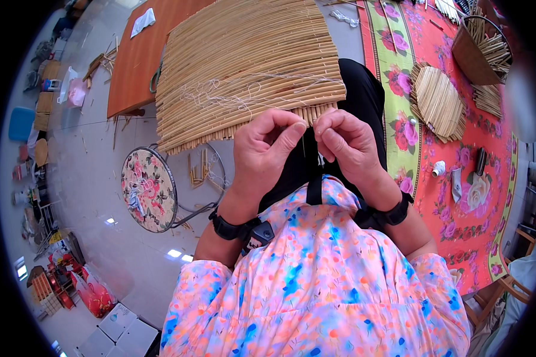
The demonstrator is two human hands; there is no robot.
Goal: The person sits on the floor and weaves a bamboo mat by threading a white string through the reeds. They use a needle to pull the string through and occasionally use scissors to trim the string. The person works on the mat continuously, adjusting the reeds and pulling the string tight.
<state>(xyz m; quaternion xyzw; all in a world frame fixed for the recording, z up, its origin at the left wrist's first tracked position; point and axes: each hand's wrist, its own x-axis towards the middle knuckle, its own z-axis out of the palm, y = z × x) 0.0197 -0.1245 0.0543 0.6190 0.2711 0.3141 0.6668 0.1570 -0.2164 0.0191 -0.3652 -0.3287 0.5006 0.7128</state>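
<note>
A mat of straw-coloured stalks (pixel 238 59), bound in rows with thin thread, lies in front of me, partly over my lap. Loose white thread (pixel 220 95) is tangled across its near part. At the near edge, short stalk ends (pixel 315 112) stick out between my hands. My left hand (pixel 263 149) is closed, thumb and forefinger pinched on a fine thread that shows faintly below the fingertips. Close beside it, my right hand (pixel 352 143) is closed too, its fingertips pinched by the stalk ends. What it pinches is too small to make out.
To the right, a red floral cloth (pixel 423 238) carries a round stalk mat (pixel 438 101), a basket of stalks (pixel 479 53) and a white thread spool (pixel 439 168). A brown table (pixel 128 71) stands left of the mat, and a round floral stool (pixel 149 189) below it.
</note>
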